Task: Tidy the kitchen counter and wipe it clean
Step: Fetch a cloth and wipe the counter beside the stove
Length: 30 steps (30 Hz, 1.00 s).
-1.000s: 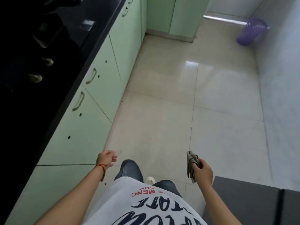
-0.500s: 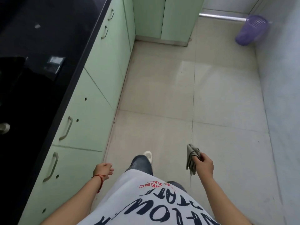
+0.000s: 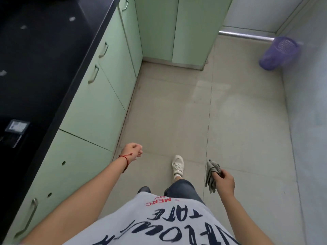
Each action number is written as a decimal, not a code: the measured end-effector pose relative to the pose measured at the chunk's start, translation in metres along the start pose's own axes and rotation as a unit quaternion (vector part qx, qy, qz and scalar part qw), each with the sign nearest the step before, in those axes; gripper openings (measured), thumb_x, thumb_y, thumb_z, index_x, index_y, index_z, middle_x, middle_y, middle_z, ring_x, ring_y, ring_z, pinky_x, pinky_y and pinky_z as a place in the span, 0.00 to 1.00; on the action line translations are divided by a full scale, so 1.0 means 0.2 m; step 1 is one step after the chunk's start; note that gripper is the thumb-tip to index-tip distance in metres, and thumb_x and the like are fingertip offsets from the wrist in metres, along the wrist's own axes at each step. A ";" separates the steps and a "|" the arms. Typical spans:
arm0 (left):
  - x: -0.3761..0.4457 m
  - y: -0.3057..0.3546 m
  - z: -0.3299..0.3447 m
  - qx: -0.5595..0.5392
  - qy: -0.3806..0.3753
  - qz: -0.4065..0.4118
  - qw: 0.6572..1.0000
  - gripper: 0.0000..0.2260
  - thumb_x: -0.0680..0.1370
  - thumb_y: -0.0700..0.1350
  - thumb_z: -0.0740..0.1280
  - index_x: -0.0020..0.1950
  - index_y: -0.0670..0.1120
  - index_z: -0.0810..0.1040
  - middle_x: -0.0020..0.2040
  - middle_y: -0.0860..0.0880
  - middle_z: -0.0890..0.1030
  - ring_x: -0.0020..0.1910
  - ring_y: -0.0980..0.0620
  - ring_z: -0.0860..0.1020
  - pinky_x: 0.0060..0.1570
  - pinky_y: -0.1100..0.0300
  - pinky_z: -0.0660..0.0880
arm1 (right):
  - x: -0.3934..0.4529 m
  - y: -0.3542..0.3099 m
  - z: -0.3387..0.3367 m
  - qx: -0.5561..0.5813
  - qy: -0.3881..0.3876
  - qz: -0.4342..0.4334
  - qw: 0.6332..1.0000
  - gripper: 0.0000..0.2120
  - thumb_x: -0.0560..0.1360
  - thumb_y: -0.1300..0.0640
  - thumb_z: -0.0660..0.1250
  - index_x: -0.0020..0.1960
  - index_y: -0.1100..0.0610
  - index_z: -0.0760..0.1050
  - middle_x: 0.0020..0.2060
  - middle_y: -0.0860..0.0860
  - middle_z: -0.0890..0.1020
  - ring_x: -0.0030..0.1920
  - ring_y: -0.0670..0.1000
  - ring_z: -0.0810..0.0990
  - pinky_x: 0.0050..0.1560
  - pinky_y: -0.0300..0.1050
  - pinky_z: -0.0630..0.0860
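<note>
My right hand [image 3: 225, 182] grips a crumpled grey cloth [image 3: 211, 175] that hangs down over the floor at the lower right. My left hand [image 3: 132, 152] hangs beside the cabinets with its fingers loosely curled and nothing in it; a red thread circles the wrist. The black kitchen counter [image 3: 53, 50] runs along the left side, dark and glossy, well away from both hands.
Pale green cabinet doors [image 3: 99, 106] with metal handles line the left and the far end. A purple mesh bin [image 3: 279, 53] leans against the right wall. Beige floor tiles [image 3: 230, 112] stretch ahead, with my white shoe [image 3: 177, 166] stepping forward.
I have walked forward along the counter; the far cabinets and purple bin are nearer. Both arms swing at my sides, and the cloth stays in my right hand.
</note>
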<state>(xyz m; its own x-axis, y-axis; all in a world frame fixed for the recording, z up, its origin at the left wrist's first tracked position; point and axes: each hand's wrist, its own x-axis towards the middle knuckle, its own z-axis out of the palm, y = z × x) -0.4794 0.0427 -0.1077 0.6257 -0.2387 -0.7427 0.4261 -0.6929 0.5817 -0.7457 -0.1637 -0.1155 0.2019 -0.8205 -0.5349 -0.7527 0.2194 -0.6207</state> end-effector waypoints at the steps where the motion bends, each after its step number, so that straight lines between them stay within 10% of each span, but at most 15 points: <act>1: 0.04 0.04 0.02 0.001 0.008 -0.005 1.000 0.11 0.78 0.42 0.60 0.36 0.49 0.71 0.32 0.50 0.76 0.27 0.57 0.76 0.31 0.63 0.66 | 0.10 -0.07 0.00 -0.005 -0.005 -0.001 1.000 0.06 0.71 0.62 0.65 0.36 0.62 0.74 0.31 0.56 0.75 0.35 0.55 0.70 0.35 0.46 0.65; 15: 0.52 0.46 -0.19 -0.122 0.142 -0.125 0.974 0.08 0.78 0.41 0.60 0.39 0.47 0.73 0.32 0.49 0.76 0.17 0.64 0.74 0.19 0.71 0.67 | 1.10 -1.36 0.34 -0.058 -0.101 -0.136 0.984 0.03 0.71 0.62 0.65 0.40 0.61 0.76 0.33 0.57 0.77 0.36 0.53 0.72 0.37 0.45 0.66; 21: 0.89 0.67 -0.41 -0.172 0.160 -0.154 0.960 0.05 0.77 0.42 0.61 0.44 0.44 0.76 0.33 0.49 0.78 0.31 0.53 0.75 0.30 0.63 0.68 | 1.36 -1.72 0.66 -0.075 -0.110 -0.138 0.981 0.03 0.70 0.63 0.65 0.39 0.62 0.77 0.33 0.58 0.78 0.36 0.53 0.72 0.38 0.46 0.68; 30: 1.30 1.45 -0.77 -0.143 0.170 0.011 0.975 0.05 0.76 0.40 0.63 0.44 0.44 0.80 0.33 0.54 0.80 0.36 0.52 0.77 0.41 0.61 0.74 | 1.52 -2.39 0.97 -0.060 -0.135 -0.156 0.977 0.04 0.71 0.66 0.65 0.41 0.60 0.77 0.35 0.57 0.78 0.37 0.51 0.72 0.38 0.45 0.68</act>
<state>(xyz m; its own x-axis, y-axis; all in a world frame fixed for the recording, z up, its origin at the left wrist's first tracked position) -0.0930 -0.1160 -0.0802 0.7965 0.0214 -0.6042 0.5444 -0.4601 0.7014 -0.2030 -0.4158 -0.0929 0.5785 -0.6648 -0.4726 -0.6935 -0.0958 -0.7141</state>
